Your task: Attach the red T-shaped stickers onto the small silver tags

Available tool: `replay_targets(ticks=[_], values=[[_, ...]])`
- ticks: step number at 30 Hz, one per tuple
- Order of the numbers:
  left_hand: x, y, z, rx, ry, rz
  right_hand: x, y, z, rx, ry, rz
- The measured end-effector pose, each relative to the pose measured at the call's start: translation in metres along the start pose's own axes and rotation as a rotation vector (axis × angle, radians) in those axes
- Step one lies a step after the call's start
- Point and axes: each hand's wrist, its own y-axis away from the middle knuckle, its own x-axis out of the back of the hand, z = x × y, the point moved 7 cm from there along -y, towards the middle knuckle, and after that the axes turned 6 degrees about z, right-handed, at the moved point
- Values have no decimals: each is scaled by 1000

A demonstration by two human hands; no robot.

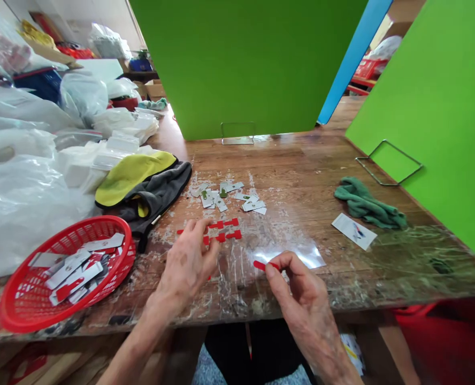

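My right hand (305,299) pinches a small flat red strip (259,264) between thumb and fingertips, above a shiny clear plastic sheet (315,258) on the table. My left hand (189,262) reaches over several red flat pieces with a narrow stem and wider end, laid out in rows, such as one red piece (233,234). Its thumb and fingers are apart, fingertips touching or just over the pieces; the palm side is hidden. Beyond them lies a loose group of small white cards (253,203), some bearing green pieces (223,191).
At left stands a red plastic basket (127,251) of white cards and red pieces. Behind it lie a yellow-and-grey cloth (137,179) and heaped plastic bags (21,192). On the right are a green cloth (366,206) and a printed card (353,231). Green panels (253,64) stand behind.
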Motion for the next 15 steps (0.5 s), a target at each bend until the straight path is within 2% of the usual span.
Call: replay_targets(ticks=[3,5,7,9,11,15], values=[[-28,-47,24,-171,-78,-119,6,-2,10,-62,-44,-64],[-50,-74,36,-242,-92,-143,7,-3,20,-112,-88,-104],[-70,-92,43,-282,-101,-152,12,-4,28,-127,-114,-87],[-84,-100,44,-296,-96,-166,18,-5,33,-123,-127,-50],[-89,-102,42,-285,-75,-170,21,-5,36,-132,-138,-41],[-83,-103,33,-195,21,-161,19,-5,36,-151,-178,-62]])
